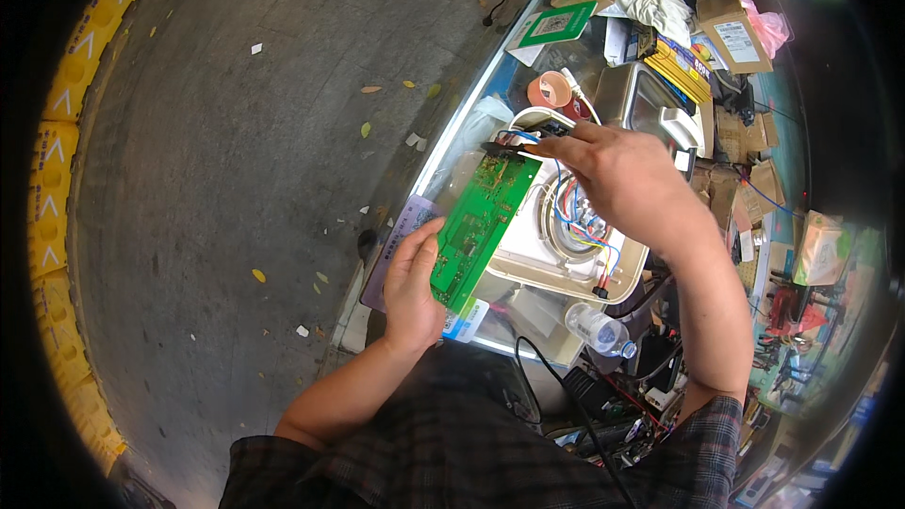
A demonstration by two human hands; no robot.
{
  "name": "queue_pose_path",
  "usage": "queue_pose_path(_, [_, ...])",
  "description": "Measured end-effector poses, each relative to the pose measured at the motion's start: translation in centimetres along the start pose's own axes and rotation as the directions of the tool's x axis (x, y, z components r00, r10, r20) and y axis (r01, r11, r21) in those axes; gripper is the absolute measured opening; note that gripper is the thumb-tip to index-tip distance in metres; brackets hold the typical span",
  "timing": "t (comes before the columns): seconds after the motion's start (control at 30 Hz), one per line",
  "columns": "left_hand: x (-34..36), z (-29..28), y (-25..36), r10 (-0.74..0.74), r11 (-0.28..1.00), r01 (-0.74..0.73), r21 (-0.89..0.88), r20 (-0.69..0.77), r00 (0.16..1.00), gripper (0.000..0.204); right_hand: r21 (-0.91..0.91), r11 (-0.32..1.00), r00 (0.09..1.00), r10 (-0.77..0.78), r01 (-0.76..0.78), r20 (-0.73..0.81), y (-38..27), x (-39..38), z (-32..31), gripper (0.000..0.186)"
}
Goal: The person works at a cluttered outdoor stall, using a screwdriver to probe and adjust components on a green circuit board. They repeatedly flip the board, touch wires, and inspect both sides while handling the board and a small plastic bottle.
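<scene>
While the left hand (413, 285) clamps the board (479, 231) between thumb and fingers, at the casing's (537, 275) left side, the right hand's (630, 175) fingers pinch a dark tool (515, 148) at its far end; best keep the board steady, pressure light, wires (575, 222) slack.

A glass-topped counter (518, 81) carries an open white shell (524, 247), an orange roll (537, 91), a crinkly clear bag (487, 117) and a green sign (558, 24). Yellow leaves (258, 275) and white scraps (303, 331) lie on the gray ground (236, 160).
</scene>
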State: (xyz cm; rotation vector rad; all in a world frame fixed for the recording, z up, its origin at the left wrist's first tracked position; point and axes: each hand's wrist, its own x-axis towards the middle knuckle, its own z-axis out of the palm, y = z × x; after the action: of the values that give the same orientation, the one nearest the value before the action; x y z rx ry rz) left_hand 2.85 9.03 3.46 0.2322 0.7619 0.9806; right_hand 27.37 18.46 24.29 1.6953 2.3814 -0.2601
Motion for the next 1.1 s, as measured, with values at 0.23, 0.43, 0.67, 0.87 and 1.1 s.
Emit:
queue_pose_path(0.23, [-0.2, -0.1, -0.2, -0.002, 0.999, 0.003, 0.034, -0.013, 1.000, 0.035, 0.025, 0.999, 1.000, -0.027, 0.027, -0.016, 1.0, -0.6, 0.8, 0.041])
queue_pose_path(0.43, [-0.3, -0.5, -0.7, 0.020, 0.998, -0.018, 0.062, -0.028, 0.999, 0.035, 0.099, 0.993, 0.998, 0.065, -0.064, -0.002, 1.4, -3.1, 1.7, 0.039])
queue_pose_path(0.67, [-0.4, -0.5, -0.7, 0.014, 0.999, -0.013, 0.045, -0.042, 0.999, 0.034, 0.075, 0.995, 0.994, -0.052, 0.060, -0.101, 0.2, -1.4, 2.2, 0.043])
queue_pose_path(0.87, [-0.4, -0.5, -0.6, 0.021, 0.999, -0.020, 0.029, -0.036, 0.999, 0.032, 0.063, 0.998, 0.999, 0.002, 0.001, -0.045, 0.2, -1.8, 0.5, 0.045])
queue_pose_path(1.1, [-0.5, -0.2, -0.6, 0.048, 0.995, -0.044, 0.086, -0.047, 0.998, 0.032, 0.056, 0.997, 0.998, 0.052, -0.055, 0.042, -0.4, -1.3, 0.5, 0.048])
